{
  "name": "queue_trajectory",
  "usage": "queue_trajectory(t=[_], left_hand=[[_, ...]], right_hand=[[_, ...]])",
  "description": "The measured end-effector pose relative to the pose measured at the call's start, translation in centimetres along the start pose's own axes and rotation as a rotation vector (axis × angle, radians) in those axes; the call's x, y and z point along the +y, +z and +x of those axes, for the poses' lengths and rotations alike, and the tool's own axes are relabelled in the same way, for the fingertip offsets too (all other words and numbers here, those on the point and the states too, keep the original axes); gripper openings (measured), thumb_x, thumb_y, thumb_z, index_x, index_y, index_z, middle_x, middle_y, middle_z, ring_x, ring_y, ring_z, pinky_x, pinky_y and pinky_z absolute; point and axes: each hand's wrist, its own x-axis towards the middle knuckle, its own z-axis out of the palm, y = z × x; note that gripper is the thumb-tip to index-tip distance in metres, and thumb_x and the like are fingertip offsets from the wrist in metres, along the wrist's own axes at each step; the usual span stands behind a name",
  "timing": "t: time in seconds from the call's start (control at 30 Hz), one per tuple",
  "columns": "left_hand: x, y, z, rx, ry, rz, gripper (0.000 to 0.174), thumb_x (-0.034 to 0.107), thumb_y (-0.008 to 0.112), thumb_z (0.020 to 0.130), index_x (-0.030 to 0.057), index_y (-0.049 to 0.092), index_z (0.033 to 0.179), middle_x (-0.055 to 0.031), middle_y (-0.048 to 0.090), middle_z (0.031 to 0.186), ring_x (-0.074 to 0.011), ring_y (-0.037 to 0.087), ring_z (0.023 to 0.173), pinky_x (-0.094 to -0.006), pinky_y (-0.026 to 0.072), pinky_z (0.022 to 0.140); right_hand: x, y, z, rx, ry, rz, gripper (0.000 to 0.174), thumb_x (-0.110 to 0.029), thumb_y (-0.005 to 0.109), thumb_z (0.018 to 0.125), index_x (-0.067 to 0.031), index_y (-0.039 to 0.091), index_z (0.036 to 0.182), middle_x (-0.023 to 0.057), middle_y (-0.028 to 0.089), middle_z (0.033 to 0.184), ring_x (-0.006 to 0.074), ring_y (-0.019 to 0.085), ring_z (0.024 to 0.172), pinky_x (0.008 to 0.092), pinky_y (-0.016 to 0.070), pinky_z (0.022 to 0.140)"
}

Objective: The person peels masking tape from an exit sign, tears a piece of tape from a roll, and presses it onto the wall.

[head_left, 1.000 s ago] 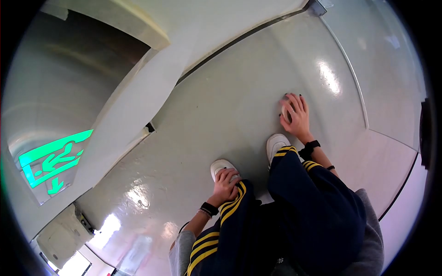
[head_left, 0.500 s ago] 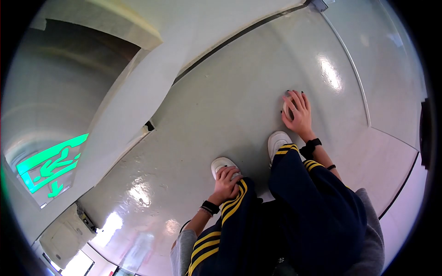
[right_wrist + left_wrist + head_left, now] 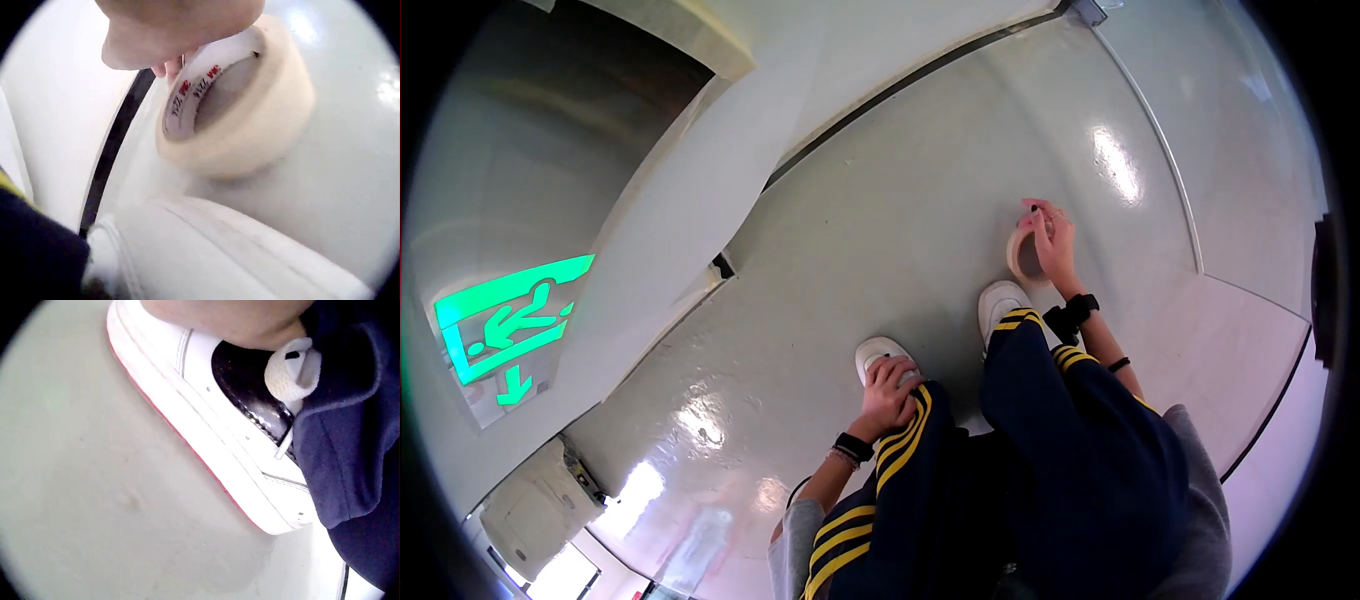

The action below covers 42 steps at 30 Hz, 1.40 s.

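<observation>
right hand [image 3: 1055, 240] grips tape roll [image 3: 1022, 255], roll under its fingers | left hand [image 3: 887, 395] curled over left shoe [image 3: 878, 355]

left wrist: near left shoe [image 3: 206, 419] | right wrist: near right shoe [image 3: 250, 250] | head: high, downward, sees both

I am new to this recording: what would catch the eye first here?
The right hand holds a masking tape roll near the grey floor. The left hand curls over a white sneaker. A green exit sign glows at far left.
</observation>
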Motion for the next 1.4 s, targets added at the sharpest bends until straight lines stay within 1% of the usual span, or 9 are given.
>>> queue_trajectory(t=[0.03,0.13,0.2,0.23,0.3,0.43,0.5,0.73,1.4], left_hand=[[0.1,-0.1,0.1,0.004,0.001,0.0,0.033,0.021,0.051,0.069,0.0124,0.066,0.097,-0.0088,0.057,0.114,-0.0288,0.046,0.116,-0.0492,0.0276,0.105],[0.2,0.0,0.1,-0.01,-0.023,0.004,0.034,0.019,0.051,0.068,0.0123,0.066,0.097,-0.0083,0.057,0.114,-0.0285,0.046,0.117,-0.0492,0.0275,0.105],[0.2,0.0,0.1,-0.015,-0.019,-0.009,0.035,0.018,0.052,0.067,0.0124,0.066,0.098,-0.0077,0.057,0.115,-0.0281,0.045,0.118,-0.0491,0.0275,0.105],[0.3,0.0,0.0,-0.01,-0.026,-0.009,0.035,0.018,0.052,0.066,0.0124,0.066,0.098,-0.0075,0.057,0.115,-0.0282,0.045,0.117,-0.0493,0.0276,0.105],[0.4,0.0,0.1,0.004,-0.027,-0.01,0.035,0.018,0.052,0.066,0.0126,0.066,0.097,-0.0072,0.056,0.115,-0.029,0.046,0.117,-0.05,0.028,0.104],[0.3,-0.1,0.1,-0.013,-0.033,0.001,0.036,0.019,0.052,0.065,0.0129,0.066,0.097,-0.0076,0.057,0.114,-0.0298,0.047,0.115,-0.0514,0.0287,0.102],[0.3,0.0,0.1,-0.018,-0.031,0.0,0.036,0.019,0.052,0.065,0.0129,0.067,0.097,-0.0078,0.056,0.114,-0.0297,0.047,0.115,-0.0517,0.0287,0.102],[0.4,0.1,0.2,-0.054,-0.035,0.022,0.039,0.018,0.053,0.063,0.0135,0.066,0.099,-0.0072,0.055,0.116,-0.0293,0.046,0.117,-0.0529,0.0276,0.101],[0.5,-0.5,0.4,-0.08,-0.048,0.047,0.038,0.02,0.054,0.063,0.012,0.067,0.099,-0.0083,0.056,0.114,-0.0271,0.047,0.116,-0.0491,0.029,0.102]], right_hand=[[0.4,0.2,-0.1,0.001,0.0,-0.002,0.023,-0.013,0.05,0.089,-0.0062,0.064,0.106,0.0093,0.066,0.089,0.0277,0.058,0.091,0.0384,0.0452,0.082],[1.6,0.8,-0.4,0.091,0.158,-0.04,0.02,-0.014,0.048,0.093,-0.003,0.064,0.096,0.0091,0.061,0.072,0.028,0.055,0.072,0.0379,0.0447,0.067],[1.5,1.0,-0.6,0.168,-0.012,-0.167,0.019,-0.015,0.05,0.092,-0.0009,0.06,0.085,0.0122,0.056,0.068,0.0307,0.052,0.064,0.0401,0.0434,0.063],[1.1,1.0,-0.6,0.172,-0.004,-0.175,0.019,-0.015,0.05,0.092,-0.0009,0.06,0.085,0.0122,0.056,0.068,0.0307,0.052,0.064,0.0401,0.0434,0.063],[0.1,1.0,-0.6,0.139,-0.213,-0.441,0.02,-0.015,0.051,0.091,-0.0002,0.056,0.08,0.0141,0.055,0.068,0.0329,0.052,0.066,0.042,0.0415,0.061],[0.8,0.9,-0.5,0.119,-0.106,-0.294,0.019,-0.015,0.051,0.091,-0.0005,0.054,0.078,0.0144,0.053,0.067,0.0341,0.053,0.069,0.0432,0.041,0.062],[1.6,1.0,-0.7,0.191,-0.015,-0.042,0.019,-0.015,0.052,0.09,-0.0007,0.054,0.078,0.0146,0.053,0.07,0.0347,0.053,0.072,0.0433,0.0412,0.064],[1.2,1.4,-0.8,0.174,-0.209,-0.461,0.011,-0.011,0.056,0.083,-0.0034,0.055,0.075,0.0112,0.056,0.072,0.0302,0.054,0.072,0.0389,0.0427,0.067],[1.6,2.1,-0.7,0.235,-0.286,-0.495,0.009,-0.009,0.053,0.082,-0.0035,0.053,0.075,0.0084,0.055,0.069,0.0274,0.053,0.068,0.0376,0.0406,0.064]])
